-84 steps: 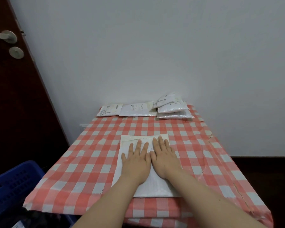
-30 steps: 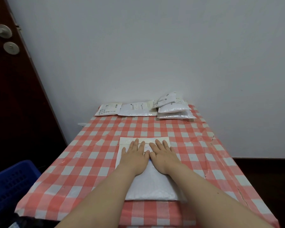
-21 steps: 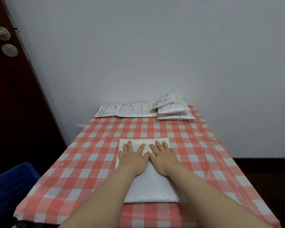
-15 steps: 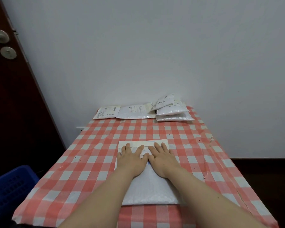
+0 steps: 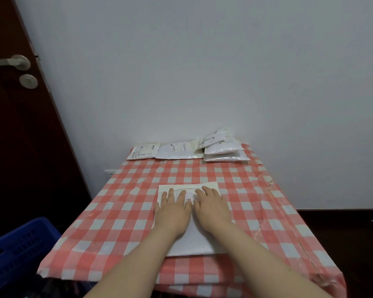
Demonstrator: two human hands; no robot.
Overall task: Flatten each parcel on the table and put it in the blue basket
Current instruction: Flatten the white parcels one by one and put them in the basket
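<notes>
Flattening step: left hand (image 5: 173,211) and right hand (image 5: 211,208) press flat-fingered on white parcel (image 5: 192,237); next needs gripping it for blue basket (image 5: 15,250).

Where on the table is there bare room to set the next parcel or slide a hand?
Bare cloth lies left and right of the near parcel, and in the band beyond it. The far edge is crowded: two flat parcels and a pile.
</notes>
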